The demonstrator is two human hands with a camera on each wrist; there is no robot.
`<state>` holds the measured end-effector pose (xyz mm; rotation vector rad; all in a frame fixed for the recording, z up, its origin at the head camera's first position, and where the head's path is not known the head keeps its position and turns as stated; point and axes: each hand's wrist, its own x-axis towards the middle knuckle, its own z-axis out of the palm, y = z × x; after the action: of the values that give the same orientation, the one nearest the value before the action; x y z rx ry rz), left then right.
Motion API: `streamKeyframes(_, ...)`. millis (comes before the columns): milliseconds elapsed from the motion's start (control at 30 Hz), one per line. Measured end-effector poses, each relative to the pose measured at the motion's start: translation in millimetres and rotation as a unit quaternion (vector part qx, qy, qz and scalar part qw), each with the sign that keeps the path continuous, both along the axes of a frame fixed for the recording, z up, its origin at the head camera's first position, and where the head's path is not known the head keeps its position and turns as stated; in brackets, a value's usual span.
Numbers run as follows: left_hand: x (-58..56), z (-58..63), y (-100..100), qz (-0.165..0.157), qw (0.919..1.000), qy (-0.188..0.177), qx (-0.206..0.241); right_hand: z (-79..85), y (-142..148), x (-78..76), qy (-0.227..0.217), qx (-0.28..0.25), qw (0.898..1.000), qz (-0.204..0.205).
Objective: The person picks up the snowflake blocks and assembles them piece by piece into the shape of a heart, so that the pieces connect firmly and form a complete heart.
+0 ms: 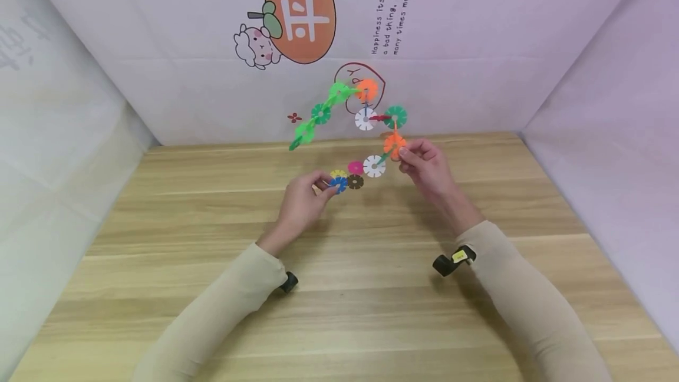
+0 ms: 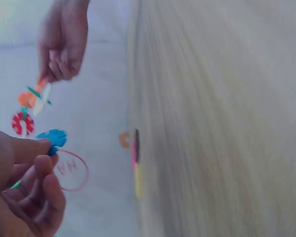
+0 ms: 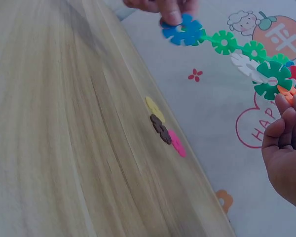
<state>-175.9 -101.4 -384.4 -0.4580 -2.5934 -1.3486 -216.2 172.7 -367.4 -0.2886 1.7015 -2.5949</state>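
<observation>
My left hand (image 1: 305, 202) pinches a blue notched plastic disc (image 1: 338, 185) between thumb and fingers. With thumb and fingertips, my right hand (image 1: 431, 170) holds an orange notched disc (image 1: 394, 147), one link in a raised chain of interlocked discs. From there the chain bends up past a green disc (image 1: 395, 117), a white disc (image 1: 365, 119) and another orange disc (image 1: 367, 91), then runs down left through several green discs (image 1: 320, 114). A white disc (image 1: 373, 166) hangs at its lower end. In the right wrist view, the blue disc overlaps the chain's green far end.
Loose yellow (image 3: 154, 108), brown (image 3: 160, 129) and pink discs (image 3: 177, 143) lie near the back edge of the wooden table (image 1: 339, 311). A printed white cloth (image 1: 185, 75) stands behind the table, with white cloth walls at both sides.
</observation>
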Motion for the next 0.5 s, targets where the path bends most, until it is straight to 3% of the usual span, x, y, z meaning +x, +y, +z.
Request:
streamKeyframes(100, 9.6, 4.4, 2, -0.006, 0.9961, 0.086, 0.021, 2.4, -5, 4.8, 0.001, -0.002, 1.0, 0.002)
streamKeyframes(233, 16.9, 6.3, 5, -0.019, 0.9834, 0.18, 0.016, 6.0, -14, 12.2, 0.006, -0.004, 1.0, 0.009)
streamKeyframes(333, 20.1, 7.2, 8, -0.026, 0.9764, 0.214, 0.011, 8.6, -20, 16.8, 0.01, 0.002, 1.0, 0.012)
streamKeyframes(500, 22.4, 9.7, 11, -0.031, 0.974, 0.224, 0.006, 12.5, -27, 20.7, 0.007, 0.004, 1.0, 0.001)
